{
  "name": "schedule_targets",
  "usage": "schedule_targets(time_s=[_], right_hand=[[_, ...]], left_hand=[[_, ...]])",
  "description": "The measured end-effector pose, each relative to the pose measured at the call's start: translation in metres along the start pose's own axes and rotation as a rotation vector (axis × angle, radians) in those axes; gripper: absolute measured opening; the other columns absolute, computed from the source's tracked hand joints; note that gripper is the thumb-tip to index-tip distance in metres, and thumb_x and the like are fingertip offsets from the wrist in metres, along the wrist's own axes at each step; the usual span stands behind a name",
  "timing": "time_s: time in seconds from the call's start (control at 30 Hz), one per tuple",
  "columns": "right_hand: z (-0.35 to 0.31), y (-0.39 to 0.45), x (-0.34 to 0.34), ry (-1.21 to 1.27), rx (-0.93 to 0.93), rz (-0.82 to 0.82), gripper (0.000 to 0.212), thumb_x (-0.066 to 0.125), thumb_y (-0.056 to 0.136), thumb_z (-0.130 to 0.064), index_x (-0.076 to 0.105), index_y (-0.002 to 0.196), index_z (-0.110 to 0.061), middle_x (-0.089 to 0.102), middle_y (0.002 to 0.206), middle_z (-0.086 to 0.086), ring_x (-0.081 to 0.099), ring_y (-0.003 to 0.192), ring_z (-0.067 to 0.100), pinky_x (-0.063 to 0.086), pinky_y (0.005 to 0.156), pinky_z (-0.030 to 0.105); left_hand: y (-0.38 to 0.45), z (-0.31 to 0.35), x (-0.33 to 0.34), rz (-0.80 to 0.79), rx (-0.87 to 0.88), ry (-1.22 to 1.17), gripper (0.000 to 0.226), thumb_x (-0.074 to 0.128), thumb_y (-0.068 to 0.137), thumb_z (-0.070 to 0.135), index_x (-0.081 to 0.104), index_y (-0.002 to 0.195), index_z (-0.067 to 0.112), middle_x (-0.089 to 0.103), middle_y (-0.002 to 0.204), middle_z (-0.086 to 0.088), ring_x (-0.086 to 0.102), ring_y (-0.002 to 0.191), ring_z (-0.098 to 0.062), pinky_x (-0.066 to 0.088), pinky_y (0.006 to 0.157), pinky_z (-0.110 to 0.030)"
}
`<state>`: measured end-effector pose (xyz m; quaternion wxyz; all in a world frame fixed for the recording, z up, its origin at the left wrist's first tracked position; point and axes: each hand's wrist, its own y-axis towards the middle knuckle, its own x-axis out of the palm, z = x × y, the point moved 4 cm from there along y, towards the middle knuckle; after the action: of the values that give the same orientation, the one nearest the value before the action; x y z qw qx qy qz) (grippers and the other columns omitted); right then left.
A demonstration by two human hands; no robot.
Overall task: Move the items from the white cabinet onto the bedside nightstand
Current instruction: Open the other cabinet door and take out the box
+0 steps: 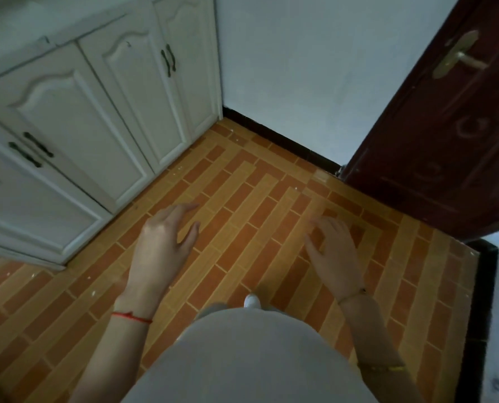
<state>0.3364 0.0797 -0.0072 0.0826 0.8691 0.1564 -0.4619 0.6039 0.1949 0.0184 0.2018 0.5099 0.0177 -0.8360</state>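
The white cabinet (76, 112) fills the upper left, all its panelled doors closed, with dark handles. Only a bare strip of its top shows at the upper left edge; no items are visible there. My left hand (162, 242) hovers over the floor just right of the cabinet's lower doors, fingers spread and empty. My right hand (334, 253) hangs over the floor at centre right, fingers apart, holding nothing. A red string circles my left wrist. The nightstand is out of view.
Orange and yellow brick-pattern floor tiles (242, 199) stretch ahead. A white wall (300, 68) with a black skirting stands behind. A dark red door (446, 126) with a brass handle stands open at the right, over a black threshold (481, 301).
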Motion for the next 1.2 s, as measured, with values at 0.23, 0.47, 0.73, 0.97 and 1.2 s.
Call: schedule_targets(time_s=[0.23,0.47,0.73,0.97,1.2], right_hand=[[-0.003,0.109,0.0,-0.027,-0.097,-0.096,0.038,0.05,0.097,-0.03,0.05,0.134,-0.023,0.051,0.134,-0.004,0.038,0.128,0.009,0.032,0.096,0.02],[-0.003,0.221,0.028,-0.036,-0.144,-0.107,0.037,0.051,0.096,-0.032,0.051,0.132,-0.024,0.054,0.131,-0.005,0.041,0.127,0.011,0.035,0.103,0.026],[-0.051,0.402,0.048,-0.028,-0.213,-0.101,0.035,0.051,0.096,-0.032,0.052,0.13,-0.024,0.054,0.129,-0.004,0.044,0.122,0.01,0.039,0.095,0.023],[-0.084,0.536,0.064,0.042,-0.264,-0.087,0.034,0.053,0.095,-0.027,0.055,0.129,-0.019,0.057,0.125,-0.003,0.045,0.12,0.011,0.041,0.101,0.029],[-0.103,0.655,0.085,0.08,-0.295,-0.07,0.031,0.056,0.094,-0.023,0.058,0.124,-0.015,0.061,0.119,-0.001,0.047,0.111,0.011,0.039,0.091,0.024]], left_hand=[[0.078,-0.005,0.011,0.06,-0.074,0.012,0.031,0.064,0.093,0.022,0.063,0.123,0.015,0.069,0.116,-0.004,0.065,0.107,-0.021,0.05,0.092,-0.031],[0.176,-0.037,0.034,0.078,-0.13,-0.006,0.032,0.064,0.093,0.023,0.062,0.125,0.017,0.068,0.119,-0.003,0.066,0.106,-0.021,0.053,0.089,-0.034],[0.34,-0.085,0.027,0.17,-0.186,-0.005,0.03,0.064,0.093,0.018,0.065,0.122,0.015,0.069,0.116,-0.005,0.065,0.107,-0.023,0.049,0.093,-0.034],[0.467,-0.115,0.021,0.208,-0.187,0.038,0.031,0.068,0.09,0.014,0.066,0.121,0.015,0.07,0.114,-0.005,0.066,0.105,-0.025,0.052,0.089,-0.036],[0.574,-0.139,0.032,0.208,-0.227,0.036,0.032,0.066,0.092,0.016,0.066,0.124,0.015,0.069,0.117,-0.004,0.066,0.106,-0.022,0.047,0.091,-0.027]])
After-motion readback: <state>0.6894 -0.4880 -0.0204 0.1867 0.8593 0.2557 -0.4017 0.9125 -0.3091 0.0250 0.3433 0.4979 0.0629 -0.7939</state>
